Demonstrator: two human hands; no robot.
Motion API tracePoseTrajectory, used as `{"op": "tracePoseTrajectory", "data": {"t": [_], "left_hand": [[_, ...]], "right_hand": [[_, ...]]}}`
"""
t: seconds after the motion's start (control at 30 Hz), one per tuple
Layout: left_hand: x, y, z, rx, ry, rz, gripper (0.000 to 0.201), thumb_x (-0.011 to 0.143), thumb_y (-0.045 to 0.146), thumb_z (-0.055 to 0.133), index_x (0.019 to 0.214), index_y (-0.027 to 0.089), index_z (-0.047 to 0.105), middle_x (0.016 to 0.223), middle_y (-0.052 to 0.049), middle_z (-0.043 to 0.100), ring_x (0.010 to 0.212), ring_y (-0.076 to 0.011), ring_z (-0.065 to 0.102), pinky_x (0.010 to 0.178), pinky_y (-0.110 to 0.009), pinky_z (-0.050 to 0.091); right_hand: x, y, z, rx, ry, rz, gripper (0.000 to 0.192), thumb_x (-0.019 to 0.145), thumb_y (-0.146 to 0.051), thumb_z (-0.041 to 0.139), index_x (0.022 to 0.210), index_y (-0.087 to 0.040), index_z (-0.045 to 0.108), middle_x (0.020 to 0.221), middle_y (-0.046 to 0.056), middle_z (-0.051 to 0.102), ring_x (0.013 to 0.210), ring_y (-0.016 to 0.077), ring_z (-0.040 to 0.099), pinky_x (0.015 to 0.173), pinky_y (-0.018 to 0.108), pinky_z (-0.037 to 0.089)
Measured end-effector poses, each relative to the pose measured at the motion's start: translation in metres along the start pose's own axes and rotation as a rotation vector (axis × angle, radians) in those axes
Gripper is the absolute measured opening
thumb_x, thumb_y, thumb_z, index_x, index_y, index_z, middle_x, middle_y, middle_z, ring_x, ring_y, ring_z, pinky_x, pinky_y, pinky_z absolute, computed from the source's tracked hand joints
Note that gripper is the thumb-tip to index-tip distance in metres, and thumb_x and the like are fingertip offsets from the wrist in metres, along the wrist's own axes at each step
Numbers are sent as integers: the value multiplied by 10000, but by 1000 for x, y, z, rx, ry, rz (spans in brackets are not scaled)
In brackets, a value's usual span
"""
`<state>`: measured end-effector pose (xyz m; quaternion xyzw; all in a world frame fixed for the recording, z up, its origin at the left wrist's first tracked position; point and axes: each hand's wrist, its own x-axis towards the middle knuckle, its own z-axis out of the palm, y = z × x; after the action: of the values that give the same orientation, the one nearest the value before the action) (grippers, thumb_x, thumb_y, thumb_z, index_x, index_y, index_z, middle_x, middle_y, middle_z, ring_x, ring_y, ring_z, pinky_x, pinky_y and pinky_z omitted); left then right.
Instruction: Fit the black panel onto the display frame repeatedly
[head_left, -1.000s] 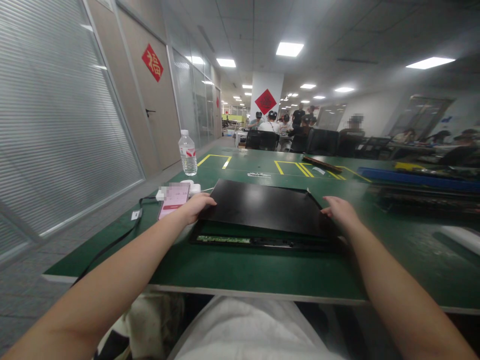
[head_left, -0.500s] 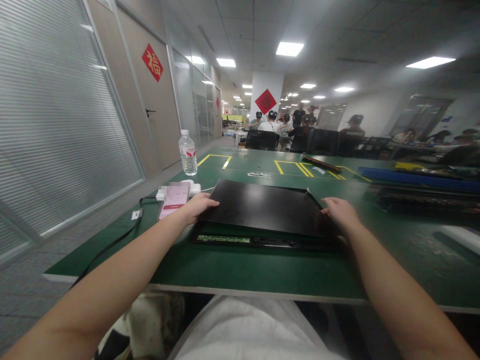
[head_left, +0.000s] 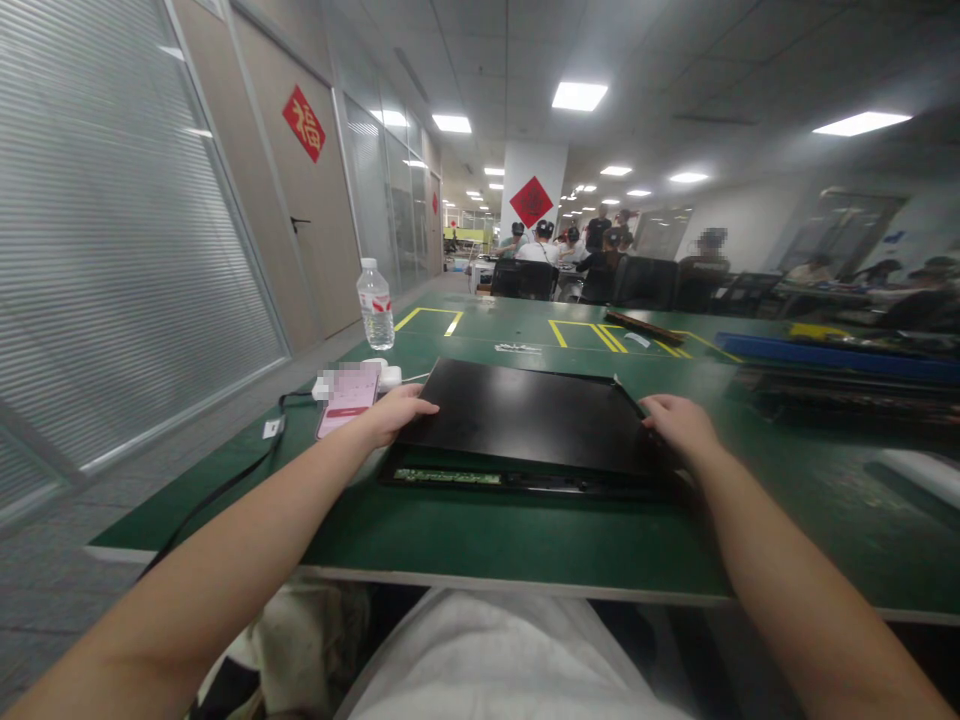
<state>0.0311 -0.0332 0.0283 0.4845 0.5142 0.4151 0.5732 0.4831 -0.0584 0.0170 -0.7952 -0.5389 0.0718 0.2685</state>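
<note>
Two bare hands at the ends of one flat black rectangular panel (head_left: 525,415), centre of frame; entries run left to right.

Far left edge: black cable (head_left: 225,487) trailing off the green table mat (head_left: 525,540).
Left of centre, upper: clear plastic water bottle with red label (head_left: 375,304), upright, well apart from the panel.
Below it: phone with pink-lit screen (head_left: 346,398), propped aslant against a small white charger block (head_left: 386,377) (probably so the screen can be read while seated).
Left hand (head_left: 397,412): forearm stretched forward, fingers loosely curled over the panel's left edge, thumb on top, just beside the phone.
Panel: lies on a dark chassis whose near edge shows a green circuit strip (head_left: 446,478); held at both ends, apparently to keep it square over the base.
Right hand (head_left: 679,425): palm down, fingers spread flat on the panel's right corner, pressing rather than pinching.
Right: blue and dark flat units (head_left: 832,370), stacked.
Upper centre: seated people (head_left: 540,250), distant.
</note>
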Motion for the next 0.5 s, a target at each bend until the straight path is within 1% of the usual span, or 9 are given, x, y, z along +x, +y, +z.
{"op": "tracePoseTrajectory", "data": {"t": [0.3,0.5], "left_hand": [[0,-1,-1,12,-8,14,393,572,87,754,946,177,674,702,-8,736,655,-222,715,613,-303,556],[1,-2,-1,20,-7,21,381,544,104,788,898,169,664,729,-27,744,638,-219,706,615,-304,551]], "right_hand": [[-2,-3,-1,1,-15,12,368,880,-422,493,1023,-246,783,862,46,773,828,249,681,648,308,438],[-2,-2,0,2,-16,15,341,864,-419,525,992,-244,788,871,51,777,841,256,689,665,312,453]]}}
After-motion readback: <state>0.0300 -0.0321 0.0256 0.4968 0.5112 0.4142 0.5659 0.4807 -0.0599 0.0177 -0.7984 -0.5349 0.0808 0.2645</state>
